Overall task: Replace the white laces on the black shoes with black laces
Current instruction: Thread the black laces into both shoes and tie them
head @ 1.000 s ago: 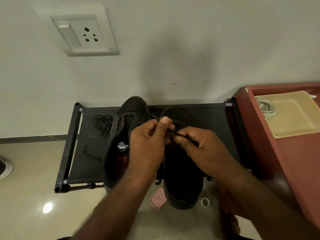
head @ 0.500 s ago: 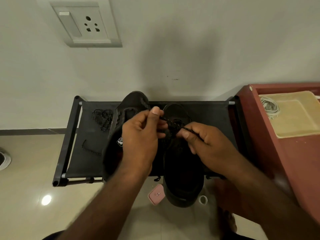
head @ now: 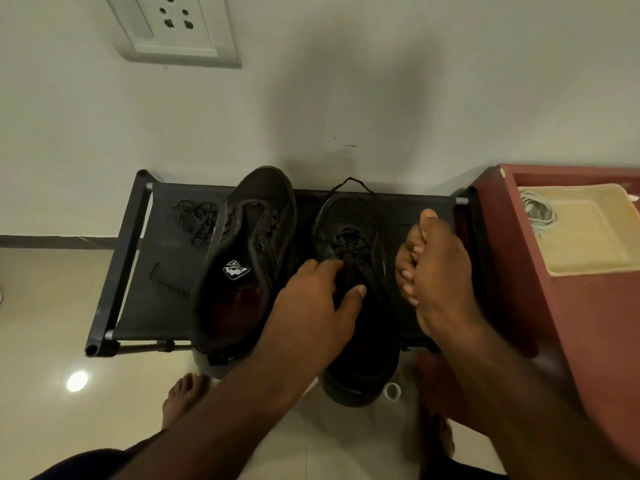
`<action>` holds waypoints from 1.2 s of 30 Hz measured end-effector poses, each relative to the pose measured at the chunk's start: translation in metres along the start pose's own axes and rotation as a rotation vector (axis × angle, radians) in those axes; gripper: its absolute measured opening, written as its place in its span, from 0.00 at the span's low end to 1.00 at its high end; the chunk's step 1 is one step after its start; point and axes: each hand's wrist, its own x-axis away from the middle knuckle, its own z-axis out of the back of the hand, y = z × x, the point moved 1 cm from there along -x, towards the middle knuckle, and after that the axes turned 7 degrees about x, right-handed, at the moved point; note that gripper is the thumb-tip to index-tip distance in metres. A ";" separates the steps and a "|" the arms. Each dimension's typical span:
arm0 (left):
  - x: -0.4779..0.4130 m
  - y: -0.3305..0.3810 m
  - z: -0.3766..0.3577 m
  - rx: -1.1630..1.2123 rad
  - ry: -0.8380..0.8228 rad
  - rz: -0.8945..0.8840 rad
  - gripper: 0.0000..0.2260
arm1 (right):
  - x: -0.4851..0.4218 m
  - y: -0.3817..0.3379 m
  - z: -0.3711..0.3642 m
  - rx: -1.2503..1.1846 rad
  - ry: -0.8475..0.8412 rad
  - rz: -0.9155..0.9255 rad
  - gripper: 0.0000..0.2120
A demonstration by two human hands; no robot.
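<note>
Black shoes sit side by side on a dark rack (head: 166, 306) against a wall. The right shoe (head: 349, 211) has a black lace (head: 349, 242) crossed through its eyelets, with a slack loop poking out past the toe, so it appears laced but not yet tidied or tied. The left shoe (head: 256, 216) shows bare eyelets. A loose lace (head: 195, 220), also black, lies bunched on the rack just beside it, likely waiting to go in. White laces (head: 538, 213) rest in a tray (head: 595, 244) well apart to the right. Roughly half the job looks done.

The left hand (head: 311, 303) rests on the right shoe, index finger reaching to the lacing and thumb spread away from it. The right hand (head: 440, 271) is beside that shoe with fingers curled; whether it holds a lace end cannot be told.

Half a second earlier both hands met over the right shoe, pinching the lace between them. They have since parted, the right one moving out to the side.
</note>
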 end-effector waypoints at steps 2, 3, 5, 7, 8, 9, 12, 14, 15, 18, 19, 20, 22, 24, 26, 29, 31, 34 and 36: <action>-0.002 -0.002 0.000 0.008 -0.025 0.011 0.21 | 0.003 -0.003 -0.003 0.022 -0.021 0.006 0.21; -0.003 -0.003 0.000 0.004 -0.043 0.011 0.21 | 0.003 -0.003 -0.005 0.054 -0.040 0.010 0.19; -0.005 -0.005 0.000 -0.004 -0.078 0.006 0.22 | 0.000 0.000 -0.009 0.164 -0.079 0.034 0.16; -0.007 -0.006 -0.001 -0.004 -0.094 0.004 0.22 | -0.004 0.003 -0.013 0.286 -0.091 0.097 0.14; -0.008 -0.007 -0.002 -0.003 -0.101 0.005 0.22 | -0.005 0.004 -0.015 0.326 -0.100 0.137 0.13; -0.009 -0.008 -0.002 0.001 -0.110 0.007 0.23 | -0.006 0.005 -0.018 0.343 -0.117 0.170 0.13; -0.013 -0.011 -0.005 0.034 -0.147 0.015 0.22 | -0.006 0.006 -0.024 0.328 -0.164 0.216 0.12; -0.017 -0.013 -0.005 0.078 -0.141 0.021 0.19 | -0.007 0.006 -0.027 0.316 -0.194 0.214 0.10; -0.018 -0.014 -0.006 0.099 -0.124 0.021 0.17 | -0.007 0.006 -0.028 0.318 -0.205 0.216 0.09; -0.018 -0.019 -0.009 0.180 -0.050 0.044 0.14 | -0.010 0.007 -0.026 0.389 -0.173 0.230 0.06; -0.017 -0.020 -0.010 0.209 -0.037 0.064 0.13 | -0.011 0.008 -0.025 0.416 -0.152 0.226 0.05; -0.017 -0.021 -0.011 0.228 -0.028 0.081 0.14 | -0.012 0.008 -0.025 0.440 -0.132 0.221 0.04; -0.016 -0.023 -0.013 0.251 -0.009 0.091 0.14 | -0.014 0.010 -0.025 0.488 -0.096 0.230 0.05; -0.015 -0.023 -0.014 0.262 0.007 0.094 0.14 | -0.017 0.011 -0.026 0.540 -0.076 0.251 0.07; -0.015 -0.024 -0.015 0.269 0.019 0.109 0.14 | -0.019 0.011 -0.028 0.569 -0.082 0.257 0.09; -0.015 -0.025 -0.015 0.271 0.043 0.128 0.13 | -0.022 0.010 -0.029 0.556 -0.119 0.248 0.08; -0.014 -0.023 -0.015 0.276 0.047 0.132 0.13 | -0.023 0.009 -0.028 0.542 -0.145 0.243 0.08; -0.012 -0.022 -0.014 0.272 0.043 0.137 0.15 | -0.024 0.008 -0.028 0.576 -0.160 0.256 0.09; -0.009 -0.021 -0.013 0.261 0.039 0.133 0.17 | -0.025 0.008 -0.029 0.583 -0.160 0.255 0.10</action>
